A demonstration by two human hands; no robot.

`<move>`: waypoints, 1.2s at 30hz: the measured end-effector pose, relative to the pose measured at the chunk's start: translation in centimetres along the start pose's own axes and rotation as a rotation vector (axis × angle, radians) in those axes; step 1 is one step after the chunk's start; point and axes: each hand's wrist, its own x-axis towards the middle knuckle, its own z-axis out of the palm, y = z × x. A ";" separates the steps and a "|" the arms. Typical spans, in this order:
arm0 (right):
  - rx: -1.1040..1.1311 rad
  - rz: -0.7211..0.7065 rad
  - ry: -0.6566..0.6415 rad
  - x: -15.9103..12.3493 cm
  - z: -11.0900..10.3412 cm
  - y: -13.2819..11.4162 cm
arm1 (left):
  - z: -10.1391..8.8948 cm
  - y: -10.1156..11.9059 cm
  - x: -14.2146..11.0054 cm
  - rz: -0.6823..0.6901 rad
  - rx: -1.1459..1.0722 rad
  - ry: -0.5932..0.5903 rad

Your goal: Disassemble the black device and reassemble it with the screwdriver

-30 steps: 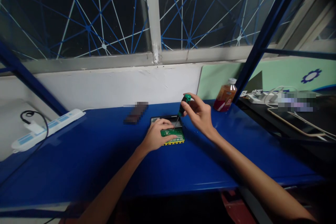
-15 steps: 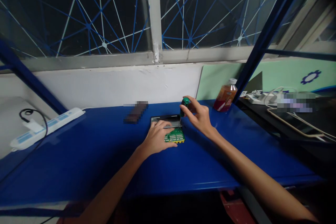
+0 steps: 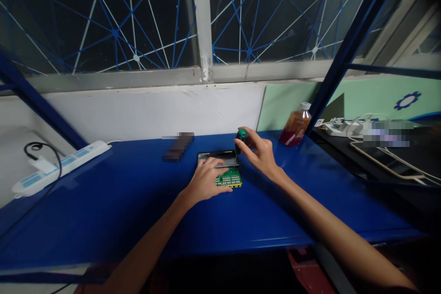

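Observation:
My right hand (image 3: 259,152) is closed around the green handle of a screwdriver (image 3: 242,135), holding it nearly upright. Its thin shaft points down to the upper right of a green circuit board (image 3: 230,177). The tip is too small to see clearly. My left hand (image 3: 206,179) grips the board from the left, thumb along the near yellow-edged side and fingers over the far side. Behind the board, and partly under my left fingers, lies a dark, shallow rectangular case (image 3: 225,158). My left palm and fingers hide the board's left part.
A blue table (image 3: 138,211) bears everything. Behind my left hand lies a blurred dark object (image 3: 179,147). A drink bottle (image 3: 295,126) stands at the back right, near a blue post. To the left is a white power strip (image 3: 65,167) with a black cord.
The screwdriver and my right hand have shifted very slightly left. My left hand keeps its hold on the circuit board, and the objects around stay put.

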 end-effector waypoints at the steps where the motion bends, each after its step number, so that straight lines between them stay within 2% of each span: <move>1: -0.005 -0.008 -0.001 0.0 0.0 0.0 | 0.0 0.0 0.0 -0.002 0.000 0.000; 12: -0.069 -0.086 -0.021 0.1 0.3 -0.1 | 0.0 0.0 0.0 -0.006 -0.006 -0.004; 16: -0.143 -0.125 -0.088 0.4 0.0 -0.7 | 0.0 0.1 0.1 0.001 0.002 -0.005; 21: -0.119 -0.154 -0.196 1.3 -0.4 -1.0 | -0.1 0.2 0.1 -0.001 -0.005 -0.011; 26: -0.245 -0.185 -0.272 2.4 -0.8 -1.1 | -0.2 0.2 0.1 -0.012 -0.019 -0.017; 29: -0.184 -0.152 -0.311 2.3 -0.8 -1.0 | -0.2 0.1 0.1 -0.002 -0.033 -0.021; 36: -0.189 -0.141 -0.278 1.8 -0.8 -0.9 | 0.0 -0.1 0.1 0.000 -0.030 -0.006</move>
